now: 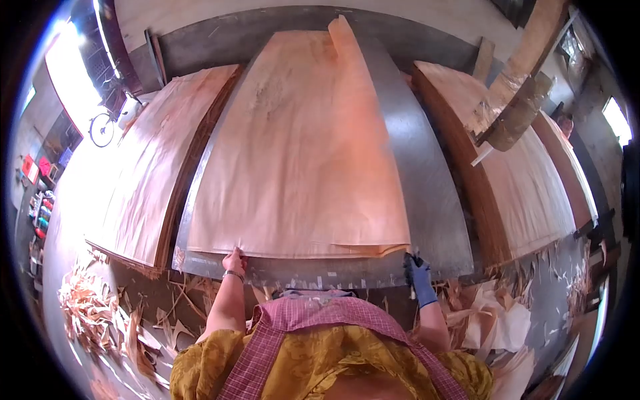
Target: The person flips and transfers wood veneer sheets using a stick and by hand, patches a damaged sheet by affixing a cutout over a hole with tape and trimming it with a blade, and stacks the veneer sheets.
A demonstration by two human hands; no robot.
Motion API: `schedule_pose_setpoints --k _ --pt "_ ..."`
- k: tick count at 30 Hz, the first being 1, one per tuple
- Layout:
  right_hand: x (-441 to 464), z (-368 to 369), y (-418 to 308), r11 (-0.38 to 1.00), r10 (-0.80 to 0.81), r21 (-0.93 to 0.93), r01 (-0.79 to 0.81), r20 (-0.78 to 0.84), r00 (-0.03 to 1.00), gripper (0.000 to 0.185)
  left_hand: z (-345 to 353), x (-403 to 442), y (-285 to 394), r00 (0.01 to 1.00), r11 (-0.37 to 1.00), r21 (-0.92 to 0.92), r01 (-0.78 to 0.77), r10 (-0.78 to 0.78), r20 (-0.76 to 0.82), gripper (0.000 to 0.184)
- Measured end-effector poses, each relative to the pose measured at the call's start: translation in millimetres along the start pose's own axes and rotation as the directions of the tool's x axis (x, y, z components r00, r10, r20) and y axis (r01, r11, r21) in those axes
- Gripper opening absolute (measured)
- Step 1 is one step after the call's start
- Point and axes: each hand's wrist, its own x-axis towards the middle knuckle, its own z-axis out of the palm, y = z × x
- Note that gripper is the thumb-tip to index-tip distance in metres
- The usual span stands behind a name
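At the far left, glare washed out the doorway [75, 83]; the bicycle [102, 129] beside it was only partly distinct. Wood scraps [90, 300] lay on the floor below the left stack [157, 163], whose outer side was lost in bright light. The left hand [235, 261] pinched the near edge of the wood sheet [287, 167]; its fingertips were partly hidden. The sheet lay on the metal table [433, 193], concealing much of its top. Whether the sheet's raised right side was a fold or a second layer could not be determined. The gloved right hand [419, 279] was at the near right corner; its grip could not be determined. A plastic-wrapped post [527, 67] hid part of the right stack [527, 190].
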Motion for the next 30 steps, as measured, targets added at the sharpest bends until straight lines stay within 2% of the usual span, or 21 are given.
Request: schedule_pose_setpoints --k 3,5,7,10,12,15,16,18,19,21,23,25,27,28,30 --pt "-37 -57 -32 0.915 -0.121 -0.397 0.072 -0.101 0.987 0.046 4 -11 3 0.999 1.0 -0.007 -0.002 0.002 -0.046 0.024" --pt "-43 -89 -8 0.851 -0.113 -0.524 0.033 -0.121 0.986 0.049 7 -13 1 0.999 1.0 0.006 -0.006 0.006 -0.049 0.024" --pt "-54 -121 0 0.822 -0.048 -0.567 -0.05 -0.156 0.987 0.048 6 -9 1 0.999 1.0 0.024 -0.014 0.015 -0.049 0.025" --pt "-56 -157 30 0.678 -0.261 -0.73 -0.084 -0.346 0.901 0.051 5 -3 -1 0.999 0.998 0.054 -0.022 0.024 -0.046 0.024" --pt "-43 -180 50 0.661 -0.112 -0.729 -0.176 -0.327 0.938 0.05 5 1 1 0.998 0.997 0.072 -0.013 0.017 -0.061 0.024" --pt "-44 -181 41 0.682 0.06 -0.69 -0.243 -0.278 0.959 0.049 -7 19 -4 0.994 0.997 0.063 -0.044 0.038 0.103 0.027" --pt "-40 -176 31 0.699 0.102 -0.67 -0.251 -0.255 0.962 0.049 -3 13 0 0.999 1.0 0.015 -0.005 0.004 0.041 0.029" --pt "-29 -150 18 0.792 0.038 -0.585 -0.173 -0.236 0.971 0.051 4 -2 6 0.994 0.994 -0.083 0.068 -0.074 -0.078 0.035" --pt "-24 -136 12 0.829 -0.023 -0.548 -0.112 -0.234 0.972 0.052 4 -6 8 0.996 0.986 -0.143 0.086 -0.088 -0.001 0.042" --pt "-14 -107 -11 0.876 -0.051 -0.479 -0.053 -0.202 0.978 0.054 -6 10 2 0.995 0.975 -0.202 0.087 -0.078 0.056 0.041" --pt "-9 -65 -46 0.835 -0.137 -0.547 -0.059 -0.311 0.941 0.062 3 6 9 0.994 0.962 -0.257 0.091 -0.071 0.087 0.035" --pt "7 -31 -60 0.838 -0.104 -0.542 -0.064 -0.275 0.956 0.07 12 13 11 0.997 0.98 -0.184 0.072 -0.071 0.012 0.032" --pt "10 -4 -86 0.803 0.01 -0.581 -0.129 -0.204 0.979 0.073 11 21 14 0.994 0.988 -0.115 0.102 -0.106 -0.029 0.028" --pt "10 6 -91 0.784 0.068 -0.601 -0.156 -0.167 0.984 0.075 5 28 11 0.997 0.989 -0.127 0.076 -0.074 0.019 0.027" --pt "14 15 -89 0.805 0.074 -0.572 -0.153 -0.16 0.984 0.073 3 39 4 0.993 0.987 -0.161 0.03 -0.011 0.116 0.026"
